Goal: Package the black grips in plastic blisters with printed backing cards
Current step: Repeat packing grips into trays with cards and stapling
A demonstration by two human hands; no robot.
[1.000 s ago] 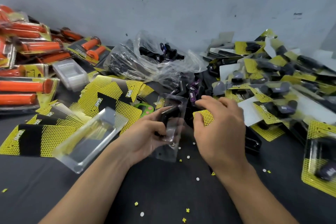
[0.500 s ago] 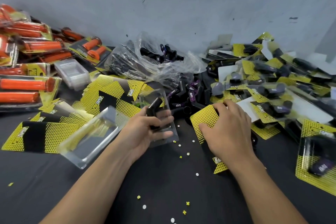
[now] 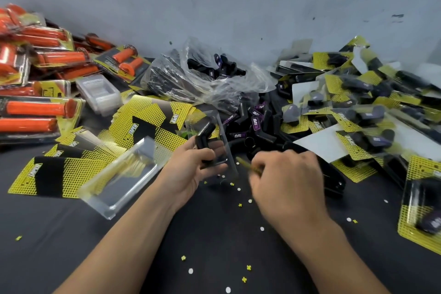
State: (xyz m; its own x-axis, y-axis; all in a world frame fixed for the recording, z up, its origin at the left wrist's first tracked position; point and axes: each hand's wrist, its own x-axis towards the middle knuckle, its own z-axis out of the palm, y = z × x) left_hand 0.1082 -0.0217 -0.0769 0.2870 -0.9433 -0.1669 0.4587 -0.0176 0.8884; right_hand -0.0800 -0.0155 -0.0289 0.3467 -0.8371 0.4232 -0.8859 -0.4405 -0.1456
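The counter is a black surface set against a plain grey wall. Small white and yellow punch-outs lie scattered over its near part.

Layout, left to right:
- Packs of orange grips, piled at the far left.
- A fanned stack of printed cards, yellow and black, with an empty clear tray resting on its near edge.
- A crumpled clear bag against the wall. Loose grips are heaped in front of it.
- Finished packs, piled at the right.

The left hand holds the blister just above the counter, in front of the loose heap. Its fingers are curled round the blister, and the black grip sits tilted in it.

The right hand is motion-blurred. Its fingers are curled and pinch the backing card, which shows edge-on just beside the blister.

Change from half a second ago: the right hand then lay spread on the backing card, flat on the counter. The card is now raised and turned on edge, nearer the blister. The left hand keeps its hold.
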